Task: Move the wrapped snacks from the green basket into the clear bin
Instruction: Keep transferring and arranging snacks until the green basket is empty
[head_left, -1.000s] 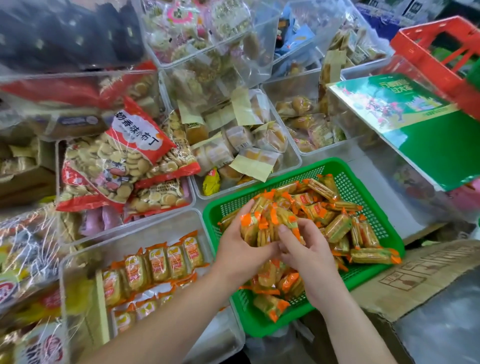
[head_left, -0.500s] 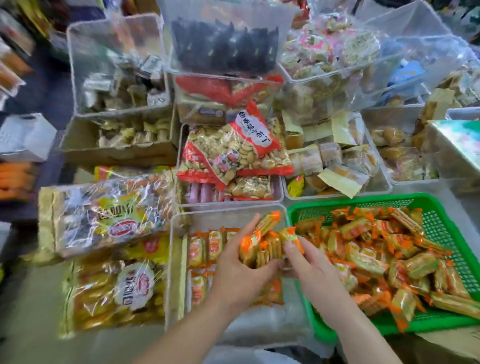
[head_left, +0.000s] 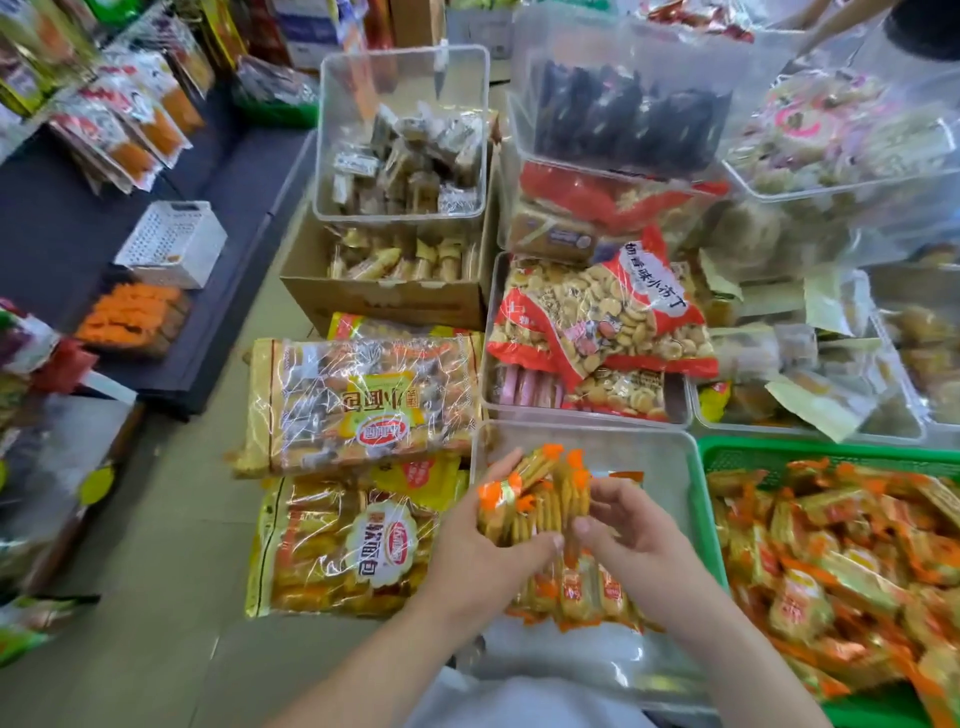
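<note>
A bunch of orange-and-gold wrapped snacks is held between both hands above the clear bin. My left hand grips the bunch from the left, thumb across its underside. My right hand holds it from the right with curled fingers. More of the same snacks lie in a row on the bin's floor below the hands. The green basket at the right is piled with many wrapped snacks.
Two large bread bags lie stacked left of the bin. Behind it stands a clear tub with a red biscuit bag. A cardboard box and more clear tubs crowd the back. A dark shelf with a white basket runs along the left.
Both hands carried the bunch of snacks leftward, out of the green basket, to a spot over the clear bin. The view swung left with them.
</note>
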